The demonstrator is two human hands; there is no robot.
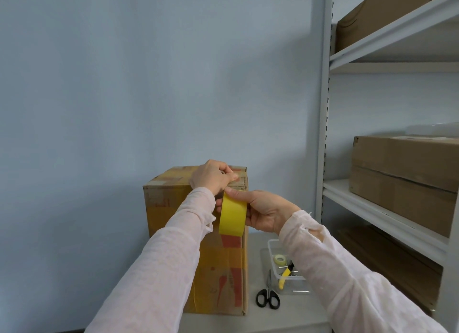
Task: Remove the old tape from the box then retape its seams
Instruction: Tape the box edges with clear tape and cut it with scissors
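**Fresh tape going on at top front edge**

Head view: R hand [263, 212] grips the yellow tape roll [233, 214], thumb over the top and fingers wrapped behind, holding it flat vs. the front face of the box [169, 208], near its right corner. L hand [212, 177] sits at the box's top front edge, just above the roll. Its fingers are curled and thumb and forefinger are pinched together, prob. on the tape end, though that end is hid under the fingers. The box stands upright on the grey table [293, 315], with scuffed old tape patches showing on top.

Scissors [267, 298] lie beside the box. Next to them is a clear tray [295, 285] w/ a small roll [280, 259] and a yellow-handled tool [284, 276]. A shelf unit [360, 201] w/ more cartons stands at right.

Risks, as a judgement:
- If the L pinch lets go before the end sticks, the strip may peel back or fold onto itself.
- A roll pulled down at an angle would run the tape off the seam and wrinkle it.
- Leftover old tape underneath may stop it bonding.
- A hard pull could tip the tall box.
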